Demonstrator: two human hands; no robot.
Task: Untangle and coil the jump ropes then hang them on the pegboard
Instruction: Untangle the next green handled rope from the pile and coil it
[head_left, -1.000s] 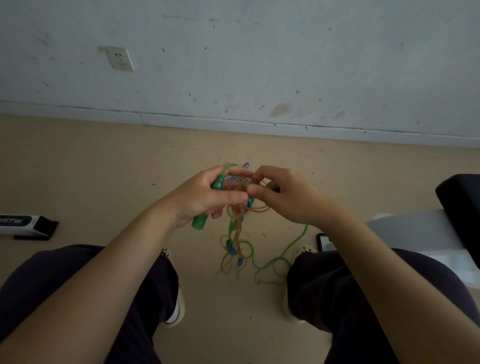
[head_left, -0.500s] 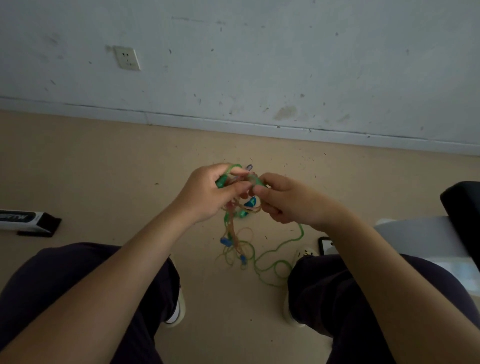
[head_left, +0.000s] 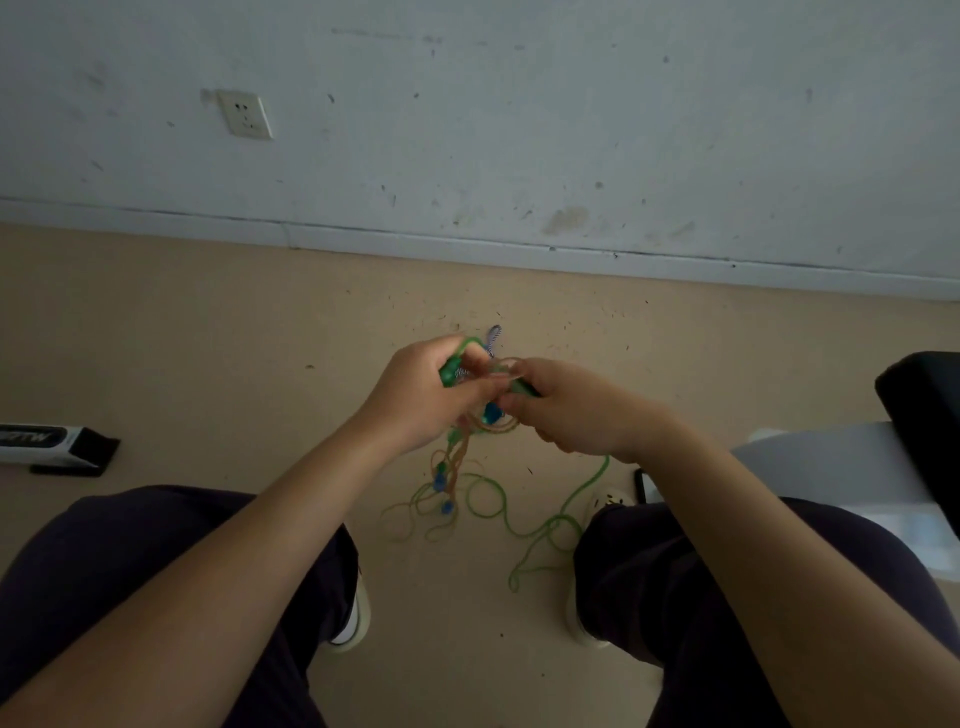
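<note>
With left hand (head_left: 415, 400) gripping green handle (head_left: 448, 375) and right hand (head_left: 566, 410) pinching knot (head_left: 493, 415), tease 1 green cord (head_left: 524, 530) free slowly.

Beige floor (head_left: 208, 338), green rope (head_left: 540, 530) trailing on it, boxed item (head_left: 52, 444) far left

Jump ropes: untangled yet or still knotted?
Still knotted: thin green and orange jump ropes bunch together between left hand and right hand, loose loops trailing onto the floor.

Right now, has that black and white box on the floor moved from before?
No. The box sits in the same spot on the floor, left of and below the wall socket, as a second ago.
</note>
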